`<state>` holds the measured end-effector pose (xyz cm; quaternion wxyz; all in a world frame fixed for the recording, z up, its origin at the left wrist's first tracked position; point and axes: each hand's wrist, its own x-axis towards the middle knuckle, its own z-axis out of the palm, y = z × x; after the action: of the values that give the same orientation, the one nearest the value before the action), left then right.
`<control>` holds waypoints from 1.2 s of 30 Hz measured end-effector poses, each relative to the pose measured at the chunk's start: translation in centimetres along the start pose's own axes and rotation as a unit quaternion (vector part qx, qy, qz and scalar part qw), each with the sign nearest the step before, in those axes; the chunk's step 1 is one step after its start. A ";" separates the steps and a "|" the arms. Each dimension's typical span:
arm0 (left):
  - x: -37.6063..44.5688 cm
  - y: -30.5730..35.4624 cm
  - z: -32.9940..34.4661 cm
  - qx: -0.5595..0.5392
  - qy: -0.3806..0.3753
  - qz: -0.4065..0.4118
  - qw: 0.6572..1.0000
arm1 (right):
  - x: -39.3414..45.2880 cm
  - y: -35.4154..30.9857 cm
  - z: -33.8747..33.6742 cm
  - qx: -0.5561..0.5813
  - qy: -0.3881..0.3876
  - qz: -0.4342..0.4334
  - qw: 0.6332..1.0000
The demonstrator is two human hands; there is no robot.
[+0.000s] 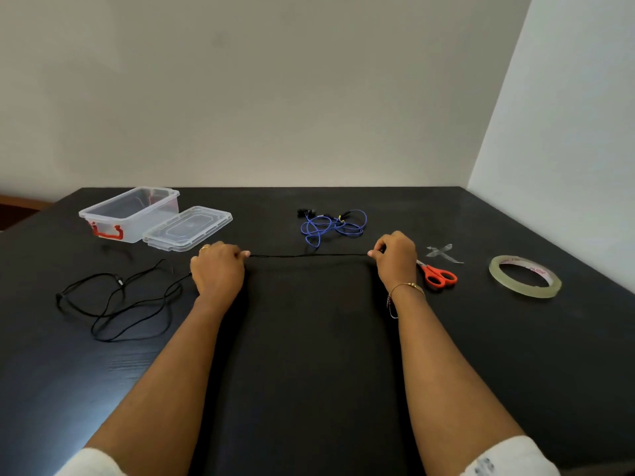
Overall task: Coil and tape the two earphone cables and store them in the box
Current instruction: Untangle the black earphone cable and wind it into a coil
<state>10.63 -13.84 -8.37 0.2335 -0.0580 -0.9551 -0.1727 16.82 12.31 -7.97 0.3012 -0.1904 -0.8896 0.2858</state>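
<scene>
Two bare forearms with white sleeve edges reach forward over the dark table (pixel 309 355). Both hands hold the black earphone cable (pixel 309 255): the left hand (pixel 217 269) pinches it between thumb and curled fingers, and the right hand (pixel 395 257) pinches the other end of the stretch the same way. Between them the cable is pulled taut in a thin, straight line, its long axis running left to right across the table, just above the surface as far as can be told. Left of the left hand the rest of that cable lies on the table in loose, overlapping black loops.

Farther back, between the hands, the blue earphone cable (pixel 331 226) lies in a tangled heap with dark earbuds at its far left edge. At the far left stands the clear box (pixel 132 214), open, with a red latch on its near wall; its clear lid (pixel 188 228) lies beside it, touching. Just right of the right hand lie orange-handled scissors (pixel 438 274), blades pointing toward that hand. Beyond them, crossed tape strips (pixel 444 253) are on the table, and a clear tape roll (pixel 525 276) lies flat at the far right.
</scene>
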 end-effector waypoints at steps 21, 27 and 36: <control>-1.3 6.4 -0.4 -0.253 -0.124 0.084 0.956 | -4.5 -7.4 2.3 -0.019 0.016 -0.280 0.960; -1.7 -1.7 -4.1 -0.176 -0.003 0.069 0.982 | -9.0 -13.2 5.1 0.015 -0.041 -0.332 0.942; -2.3 -9.0 -7.1 -0.158 0.148 -0.053 0.975 | -13.7 -20.3 9.7 -0.061 -0.240 -0.401 0.882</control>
<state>13.97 -24.80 -6.28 0.3512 -0.0173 -0.8723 -0.3397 17.41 -14.00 -7.53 0.1551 0.2388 -0.9507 0.1225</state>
